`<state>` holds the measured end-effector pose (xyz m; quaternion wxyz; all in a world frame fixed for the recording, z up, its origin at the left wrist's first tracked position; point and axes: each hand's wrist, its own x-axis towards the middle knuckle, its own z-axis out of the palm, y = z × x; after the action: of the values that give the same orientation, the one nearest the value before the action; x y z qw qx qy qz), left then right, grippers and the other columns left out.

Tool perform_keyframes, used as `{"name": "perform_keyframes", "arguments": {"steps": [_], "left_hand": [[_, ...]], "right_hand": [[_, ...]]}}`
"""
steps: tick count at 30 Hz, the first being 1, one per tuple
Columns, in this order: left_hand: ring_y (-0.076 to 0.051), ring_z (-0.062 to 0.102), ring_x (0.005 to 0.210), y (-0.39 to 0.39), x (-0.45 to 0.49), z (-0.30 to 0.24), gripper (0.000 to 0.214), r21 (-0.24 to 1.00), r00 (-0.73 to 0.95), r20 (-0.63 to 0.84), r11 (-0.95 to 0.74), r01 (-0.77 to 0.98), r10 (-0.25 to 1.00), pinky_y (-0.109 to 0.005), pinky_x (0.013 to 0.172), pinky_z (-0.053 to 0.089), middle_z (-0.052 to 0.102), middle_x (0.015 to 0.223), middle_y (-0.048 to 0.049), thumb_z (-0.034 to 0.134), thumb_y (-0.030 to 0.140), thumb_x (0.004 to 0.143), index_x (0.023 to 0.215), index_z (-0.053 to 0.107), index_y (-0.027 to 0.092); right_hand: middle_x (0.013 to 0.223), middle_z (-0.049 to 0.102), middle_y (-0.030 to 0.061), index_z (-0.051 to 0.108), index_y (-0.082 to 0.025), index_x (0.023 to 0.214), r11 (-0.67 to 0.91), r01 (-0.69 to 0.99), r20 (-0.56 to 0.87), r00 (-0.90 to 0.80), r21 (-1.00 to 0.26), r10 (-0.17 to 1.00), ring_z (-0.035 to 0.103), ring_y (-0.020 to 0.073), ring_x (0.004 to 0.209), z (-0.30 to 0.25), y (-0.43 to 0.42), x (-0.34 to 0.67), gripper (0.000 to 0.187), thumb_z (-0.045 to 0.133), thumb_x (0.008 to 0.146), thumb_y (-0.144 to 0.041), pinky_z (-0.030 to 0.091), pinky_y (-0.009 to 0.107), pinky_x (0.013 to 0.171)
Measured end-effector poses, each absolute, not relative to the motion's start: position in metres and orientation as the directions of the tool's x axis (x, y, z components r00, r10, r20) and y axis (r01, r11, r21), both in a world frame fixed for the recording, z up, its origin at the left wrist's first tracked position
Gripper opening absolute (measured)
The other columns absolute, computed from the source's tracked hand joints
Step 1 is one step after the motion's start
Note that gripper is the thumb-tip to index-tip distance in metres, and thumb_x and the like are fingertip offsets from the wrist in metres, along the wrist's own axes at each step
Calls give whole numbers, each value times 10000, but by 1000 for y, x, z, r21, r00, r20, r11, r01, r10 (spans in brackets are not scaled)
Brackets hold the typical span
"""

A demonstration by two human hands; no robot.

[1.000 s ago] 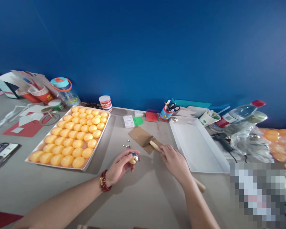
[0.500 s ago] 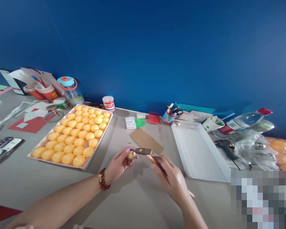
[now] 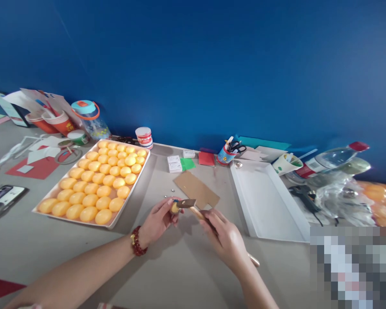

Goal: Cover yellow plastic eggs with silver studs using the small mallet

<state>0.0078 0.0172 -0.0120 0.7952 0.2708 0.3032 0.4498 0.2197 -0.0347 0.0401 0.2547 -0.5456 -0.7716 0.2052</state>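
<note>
My left hand point(image 3: 156, 221), with a dark red bead bracelet point(image 3: 137, 242) at its wrist, pinches a small round yellowish thing with a shiny, bluish part point(image 3: 174, 207). Fingers cover much of it, so its kind is unclear. My right hand point(image 3: 226, 238) is wrapped round the wooden handle of a small hammer point(image 3: 186, 204). The dark hammer head lies against or just in front of the round thing; whether they touch I cannot tell. The handle's end sticks out behind my right wrist. A brown piece of cardboard point(image 3: 196, 189) lies beyond both hands.
A shallow box of orange balls point(image 3: 113, 223) stands at left. On the right lies a white tray point(image 3: 273, 206), beside a glue gun point(image 3: 304, 197) and a plastic bottle point(image 3: 332, 159). Small white boxes point(image 3: 174, 164) and a pen cup with scissors point(image 3: 226, 154) stand farther back.
The hammer has moved left, and its head now overlaps more of the round thing. My left hand keeps its grip. The whole view has shifted slightly.
</note>
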Motion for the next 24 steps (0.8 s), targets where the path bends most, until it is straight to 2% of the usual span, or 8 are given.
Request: {"name": "perform_keyframes", "arguments": {"steps": [12,24], "left_hand": [[-105,544,564,16,7,-11,365,688,421,-244,462,-559,874,-256,546,457,691,821,-79,687,443,851,1047,699,136],[-103,526,557,17,7,-14,387,704,450,-214,456,-545,867,-253,550,451,684,834,-98,584,453,920,1080,651,107]], "right_hand": [[918,650,74,585,-227,1053,313,710,196,-244,-631,950,643,180,726,42,-34,220,211,387,1015,-290,503,271,651],[918,653,70,593,-226,1088,328,720,188,-271,-611,944,652,182,742,42,-34,222,215,399,1010,-279,491,260,636]]}}
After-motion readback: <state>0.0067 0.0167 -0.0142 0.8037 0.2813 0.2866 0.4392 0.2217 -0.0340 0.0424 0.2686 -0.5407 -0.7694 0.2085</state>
